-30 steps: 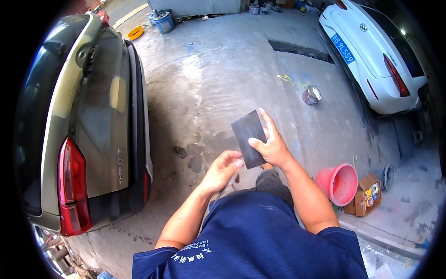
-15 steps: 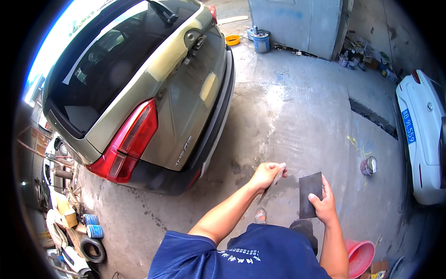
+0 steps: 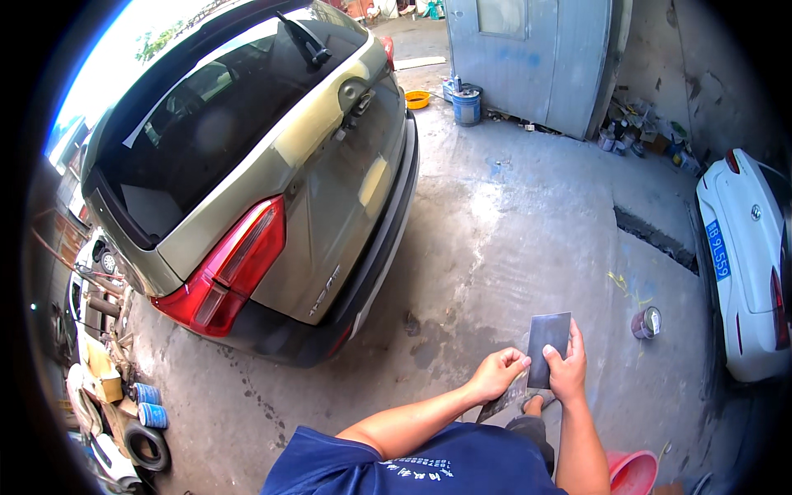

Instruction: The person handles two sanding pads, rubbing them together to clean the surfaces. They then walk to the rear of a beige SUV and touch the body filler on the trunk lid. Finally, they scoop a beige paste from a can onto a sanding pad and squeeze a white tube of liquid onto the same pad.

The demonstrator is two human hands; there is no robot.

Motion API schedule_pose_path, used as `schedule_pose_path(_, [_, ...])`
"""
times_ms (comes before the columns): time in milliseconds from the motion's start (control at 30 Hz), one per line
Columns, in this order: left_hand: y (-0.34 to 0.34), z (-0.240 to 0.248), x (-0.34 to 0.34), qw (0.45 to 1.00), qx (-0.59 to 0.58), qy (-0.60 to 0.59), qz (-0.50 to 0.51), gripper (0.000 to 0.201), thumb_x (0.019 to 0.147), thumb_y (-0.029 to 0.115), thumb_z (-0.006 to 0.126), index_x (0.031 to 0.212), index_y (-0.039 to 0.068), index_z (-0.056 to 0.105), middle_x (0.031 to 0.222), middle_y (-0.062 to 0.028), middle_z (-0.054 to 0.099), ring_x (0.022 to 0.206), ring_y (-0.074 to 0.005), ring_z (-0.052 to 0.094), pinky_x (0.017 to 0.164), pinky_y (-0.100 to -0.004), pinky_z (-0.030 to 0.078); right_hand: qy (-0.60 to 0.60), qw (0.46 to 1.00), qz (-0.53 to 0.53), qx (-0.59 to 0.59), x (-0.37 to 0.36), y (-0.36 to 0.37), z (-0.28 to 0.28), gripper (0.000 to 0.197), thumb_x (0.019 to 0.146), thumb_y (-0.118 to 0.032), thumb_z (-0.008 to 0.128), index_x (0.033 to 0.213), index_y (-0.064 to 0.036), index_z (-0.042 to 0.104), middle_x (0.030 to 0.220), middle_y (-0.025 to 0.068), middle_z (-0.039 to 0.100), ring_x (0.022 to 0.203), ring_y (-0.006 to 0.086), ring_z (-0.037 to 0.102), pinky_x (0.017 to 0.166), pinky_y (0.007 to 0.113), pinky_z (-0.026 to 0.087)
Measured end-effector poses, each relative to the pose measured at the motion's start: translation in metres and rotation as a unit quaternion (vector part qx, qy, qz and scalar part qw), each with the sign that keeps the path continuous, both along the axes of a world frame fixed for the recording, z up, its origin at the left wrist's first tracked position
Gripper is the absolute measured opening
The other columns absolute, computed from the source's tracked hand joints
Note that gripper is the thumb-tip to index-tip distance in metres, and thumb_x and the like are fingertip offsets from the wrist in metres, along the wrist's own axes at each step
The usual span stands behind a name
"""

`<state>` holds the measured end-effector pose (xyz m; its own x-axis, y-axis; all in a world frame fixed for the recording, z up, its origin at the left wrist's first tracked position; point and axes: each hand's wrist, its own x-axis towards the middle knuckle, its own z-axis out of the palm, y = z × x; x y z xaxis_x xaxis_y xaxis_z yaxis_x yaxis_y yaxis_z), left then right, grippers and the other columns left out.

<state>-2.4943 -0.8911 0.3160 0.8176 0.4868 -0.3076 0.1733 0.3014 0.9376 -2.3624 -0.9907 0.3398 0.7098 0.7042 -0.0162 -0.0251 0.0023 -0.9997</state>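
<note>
My right hand (image 3: 568, 370) grips a dark grey rectangular sheet (image 3: 546, 337), thumb on its face and fingers behind its right edge. Close to its left edge, my left hand (image 3: 498, 376) is closed on a thin, flat, greyish piece (image 3: 508, 398). That piece is seen nearly edge-on and hangs below the fingers, so its kind is unclear. Ahead on the left stands an olive-green car (image 3: 326, 239), rear toward me. Pale yellow filler patches (image 3: 305, 136) mark its tailgate, and an opening with a latch shows among them.
A white car (image 3: 738, 264) stands at the right beside a floor slot (image 3: 656, 239). A paint can (image 3: 646, 322) sits on the concrete, and a pink bucket (image 3: 634, 474) is at my right. Blue cans (image 3: 152, 415) and a tyre (image 3: 147, 447) lie at left; a blue bucket (image 3: 467, 107) stands farther off.
My left hand has come down and right, now close beside the dark sheet. The right hand with the sheet has shifted slightly. The view has tilted up a little.
</note>
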Motion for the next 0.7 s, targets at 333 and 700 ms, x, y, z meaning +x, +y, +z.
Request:
schedule_pose_path(333, [0.006,0.004,-0.011,0.991,0.053,-0.023,-0.119,0.031,0.098,0.031,0.053,0.083,0.005,0.054,0.072,0.0035,0.049,0.070,-0.0060,0.042,0.064,-0.0255,0.040,-0.083,0.990,-0.101,-0.045,0.014,0.012,0.014,0.039,0.083,0.000,0.059,0.120,0.0025,0.051,0.099,0.0122,0.065,0.087,0.0191,0.063,0.078,0.032,0.050])
schedule_pose_path(700, [0.028,0.014,0.007,0.986,-0.028,-0.103,0.124,0.044,0.100,0.032,0.046,0.069,0.004,0.058,0.062,0.0028,0.053,0.058,-0.0051,0.045,0.050,-0.0262,0.037,-0.524,0.847,0.083,-0.019,-0.033,0.021,0.035,0.028,0.076,-0.004,0.065,0.103,0.0018,0.064,0.112,0.0198,0.061,0.107,0.0382,0.057,0.093,0.042,0.046])
